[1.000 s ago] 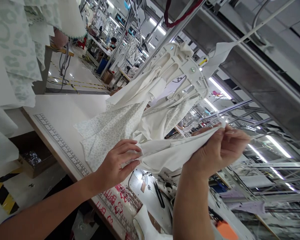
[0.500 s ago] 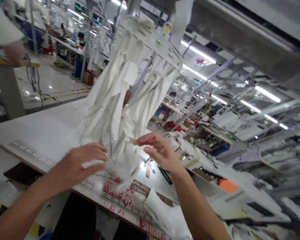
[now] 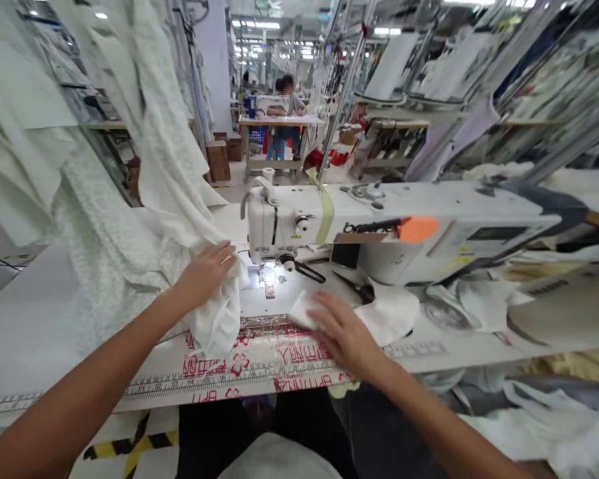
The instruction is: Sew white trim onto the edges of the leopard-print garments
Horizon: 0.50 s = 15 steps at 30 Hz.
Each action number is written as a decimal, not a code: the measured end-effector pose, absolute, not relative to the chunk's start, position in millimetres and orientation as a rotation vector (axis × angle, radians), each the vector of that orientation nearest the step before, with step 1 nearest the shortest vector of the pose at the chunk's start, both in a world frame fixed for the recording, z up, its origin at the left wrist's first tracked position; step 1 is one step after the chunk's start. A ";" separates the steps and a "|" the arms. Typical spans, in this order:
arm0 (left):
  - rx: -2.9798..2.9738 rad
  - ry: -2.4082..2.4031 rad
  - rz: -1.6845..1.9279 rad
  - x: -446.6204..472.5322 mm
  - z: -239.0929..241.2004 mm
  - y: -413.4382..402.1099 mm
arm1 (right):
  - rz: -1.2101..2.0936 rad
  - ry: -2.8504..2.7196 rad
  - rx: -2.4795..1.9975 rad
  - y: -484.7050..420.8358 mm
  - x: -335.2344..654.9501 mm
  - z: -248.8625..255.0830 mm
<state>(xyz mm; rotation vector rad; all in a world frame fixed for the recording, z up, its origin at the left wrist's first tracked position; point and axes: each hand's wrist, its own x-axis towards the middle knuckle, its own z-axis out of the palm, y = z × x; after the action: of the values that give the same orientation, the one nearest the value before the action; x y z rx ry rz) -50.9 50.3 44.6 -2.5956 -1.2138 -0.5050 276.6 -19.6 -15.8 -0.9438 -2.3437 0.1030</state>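
My left hand [image 3: 207, 274] is closed on the bunched lower end of a white patterned garment [image 3: 160, 193], just left of the sewing machine's needle area. The cloth hangs down from above and spreads over the table. My right hand [image 3: 342, 332], blurred by motion, has its fingers bent over the tip of a white fabric piece [image 3: 392, 313] in front of the machine. The white sewing machine [image 3: 289, 213] has its lamp lit over the needle plate [image 3: 267, 276]. Behind my right hand lie dark scissors [image 3: 357, 287].
A printed ruler strip [image 3: 204, 380] runs along the front table edge. More white cloth [image 3: 479, 303] lies to the right of the machine. Cardboard boxes [image 3: 218, 159] stand on the floor behind. A person [image 3: 289, 106] sits at a table farther back.
The view has swung right and down toward the machine. My left hand, apart from the garment before, now grips it. My right hand has come down from the hanging cloth to the loose fabric piece.
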 end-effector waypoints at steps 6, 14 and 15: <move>-2.639 -1.217 -0.215 -33.1 51.5 110.0 | 0.185 -2.260 -0.955 -8.1 258.9 -8.8; -2.542 -1.377 -0.106 -28.8 49.2 123.4 | 0.395 -2.289 -0.874 -5.3 197.8 -7.1; -2.526 -1.386 -0.118 -27.4 48.5 121.8 | 0.408 -2.286 -0.863 -4.8 193.2 -8.3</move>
<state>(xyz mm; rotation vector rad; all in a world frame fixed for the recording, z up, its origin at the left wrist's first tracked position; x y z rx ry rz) -27.4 121.8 48.5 -2.5255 -1.3859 -0.1176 193.2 -4.8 -8.3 -0.8628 -2.2865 0.4080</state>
